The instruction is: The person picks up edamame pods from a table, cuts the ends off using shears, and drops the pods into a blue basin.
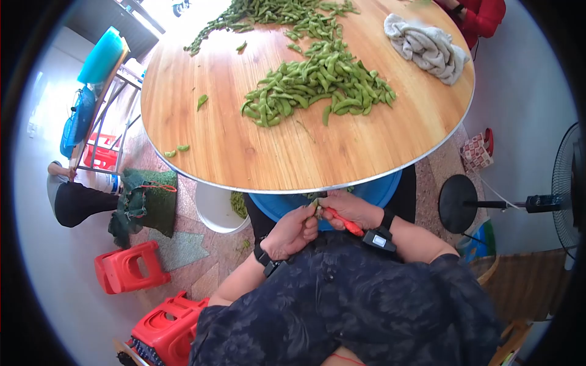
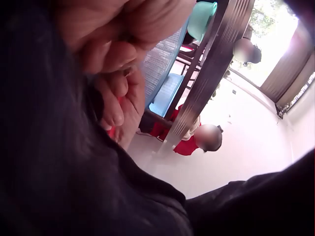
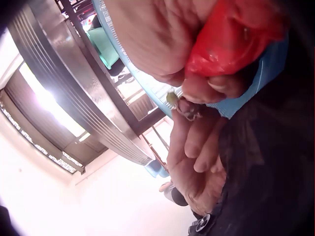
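Both hands meet over a blue basin [image 1: 381, 189], just below the table's near edge. The right hand [image 1: 355, 210] grips a red plastic-wrapped thing [image 3: 236, 42], crumpled and shiny, whose kind the frames do not show. Curled fingers of the left hand [image 1: 294, 233] pinch a small green bean pod [image 3: 171, 97], and only its end shows between the fingertips. In the left wrist view a sliver of the red wrap [image 2: 112, 131] appears by the right hand's fingers [image 2: 117, 117]. A heap of green pods [image 1: 317, 85] lies on the round wooden table [image 1: 213, 140].
A grey towel [image 1: 424, 49] lies on the table's right side, near a person in a red sleeve [image 1: 485, 21]. Left of the basin stands a white bucket [image 1: 210, 210] with green bits inside. Red stools [image 1: 131, 268] are at lower left; a fan [image 1: 537, 204] stands at right.
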`<act>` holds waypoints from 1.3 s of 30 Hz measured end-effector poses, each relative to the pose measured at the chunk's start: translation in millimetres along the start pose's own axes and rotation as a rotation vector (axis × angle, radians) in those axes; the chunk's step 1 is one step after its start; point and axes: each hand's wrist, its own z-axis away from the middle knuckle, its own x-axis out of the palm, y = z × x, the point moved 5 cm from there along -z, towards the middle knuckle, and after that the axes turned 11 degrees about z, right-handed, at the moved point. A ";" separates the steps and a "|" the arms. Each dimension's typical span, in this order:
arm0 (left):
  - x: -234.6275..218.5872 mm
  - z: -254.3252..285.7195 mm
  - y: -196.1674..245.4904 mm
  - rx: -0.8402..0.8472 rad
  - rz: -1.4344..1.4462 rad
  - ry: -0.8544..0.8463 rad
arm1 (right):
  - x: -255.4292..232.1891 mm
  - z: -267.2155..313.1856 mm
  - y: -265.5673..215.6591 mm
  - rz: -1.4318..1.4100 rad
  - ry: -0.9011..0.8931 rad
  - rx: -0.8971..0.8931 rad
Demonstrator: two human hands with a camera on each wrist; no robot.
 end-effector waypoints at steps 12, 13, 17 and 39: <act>-135.2 149.4 130.2 1.267 -0.707 0.702 | -24.3 131.5 -165.7 1.298 0.816 -0.671; -128.1 154.0 128.5 1.255 -0.650 0.637 | -41.8 140.5 -186.4 1.312 0.969 -0.539; -69.0 143.6 109.1 1.106 -0.764 0.438 | -101.5 120.8 -224.9 1.472 1.167 -0.625; 92.4 44.1 34.0 0.743 -1.104 -0.214 | 54.2 97.1 -126.7 1.023 0.524 -0.773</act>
